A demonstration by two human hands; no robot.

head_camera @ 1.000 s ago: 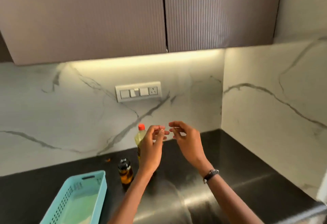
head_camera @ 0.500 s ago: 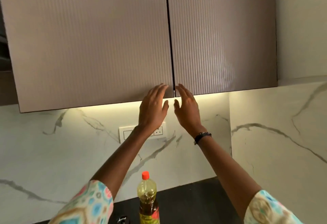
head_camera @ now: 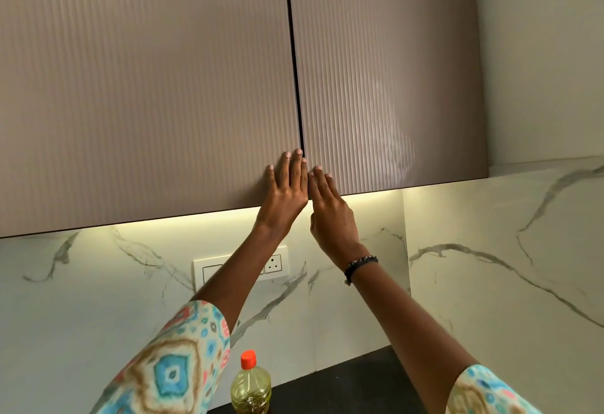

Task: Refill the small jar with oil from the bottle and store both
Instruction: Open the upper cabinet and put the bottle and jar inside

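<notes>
A: Where do we find the hands?

B: Both are raised to the wall cabinet. We see the left hand laid flat on the left door, its fingers stretched out and reaching the dark seam between the two doors near the lower edge. The right hand is just beside it, fingers extended against the bottom corner of the right door. The two hands almost touch at the seam.

A: And the grip on either side?

B: Released on both, as far as we can see; the fingers lie straight and nothing is held. Both doors look closed, flush with one another.

A: Where is the oil?

B: We see the bottle upright on the dark worktop at the bottom of the view, well below the hands, with an orange cap and yellow oil inside. Its lower part is cut off by the frame. The small jar does not show.

A: Anything else we can name?

B: A beaded bracelet on the right wrist, patterned sleeves on both arms, a white switch plate partly behind the left forearm, and marble backsplash lit from under the cabinet.
</notes>
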